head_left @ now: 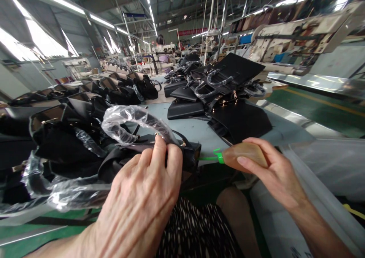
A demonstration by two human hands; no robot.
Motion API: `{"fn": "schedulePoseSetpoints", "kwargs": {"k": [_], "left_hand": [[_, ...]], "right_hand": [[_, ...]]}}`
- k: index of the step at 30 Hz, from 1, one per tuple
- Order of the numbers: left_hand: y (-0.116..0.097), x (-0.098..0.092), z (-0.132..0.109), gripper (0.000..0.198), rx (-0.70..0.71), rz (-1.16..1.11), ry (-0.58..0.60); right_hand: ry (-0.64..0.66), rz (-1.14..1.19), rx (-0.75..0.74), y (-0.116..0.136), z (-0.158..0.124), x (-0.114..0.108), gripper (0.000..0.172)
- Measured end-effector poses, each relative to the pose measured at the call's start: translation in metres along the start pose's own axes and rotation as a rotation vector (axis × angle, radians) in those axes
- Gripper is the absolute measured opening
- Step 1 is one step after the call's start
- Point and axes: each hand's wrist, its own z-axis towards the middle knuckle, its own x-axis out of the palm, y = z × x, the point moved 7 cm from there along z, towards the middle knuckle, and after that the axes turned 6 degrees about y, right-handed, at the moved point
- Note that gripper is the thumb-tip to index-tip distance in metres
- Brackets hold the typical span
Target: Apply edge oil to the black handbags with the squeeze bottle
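My left hand [142, 185] grips the top edge of a black handbag [194, 151], its fingers closed near the gold fittings. The bag's handle [137, 117], wrapped in clear plastic, arches up behind the fingers. In my right hand [273, 170] is a squeeze bottle [245, 156] of amber liquid, held on its side with fingers and thumb around it. Its green cap carries a thin green nozzle [208, 158] that points left, with the tip at the end of the bag. Whether the tip touches the bag I cannot tell.
Black handbags [65, 136] crowd the left side, some with plastic-wrapped handles. Another pile of black bags [228, 83] lies at the back right of the grey-blue table [188, 126]. A pale bin [310, 197] stands at my right. Sewing machines [302, 37] are farther off.
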Motion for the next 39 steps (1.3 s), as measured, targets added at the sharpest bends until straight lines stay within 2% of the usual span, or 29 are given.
{"fn": "schedulePoseSetpoints", "kwargs": {"k": [9,16,22,30,39], "left_hand": [[-0.004,0.008,-0.002,0.033,0.087,-0.049,0.108],[-0.004,0.009,-0.011,0.032,0.074,-0.04,0.134],[-0.006,0.012,-0.031,0.033,-0.037,-0.082,0.065],[-0.014,0.017,-0.058,0.037,-0.053,-0.089,-0.035],[-0.018,0.035,-0.083,0.038,-0.128,-0.122,-0.009]], "right_hand": [[0.033,-0.017,0.016,-0.006,-0.003,0.006,0.044],[0.024,0.0,0.038,-0.004,-0.005,0.008,0.045],[0.012,-0.018,0.048,-0.003,-0.009,0.006,0.045],[0.04,0.011,0.061,-0.003,-0.015,0.01,0.044],[0.065,-0.006,0.07,-0.006,-0.019,0.012,0.041]]}}
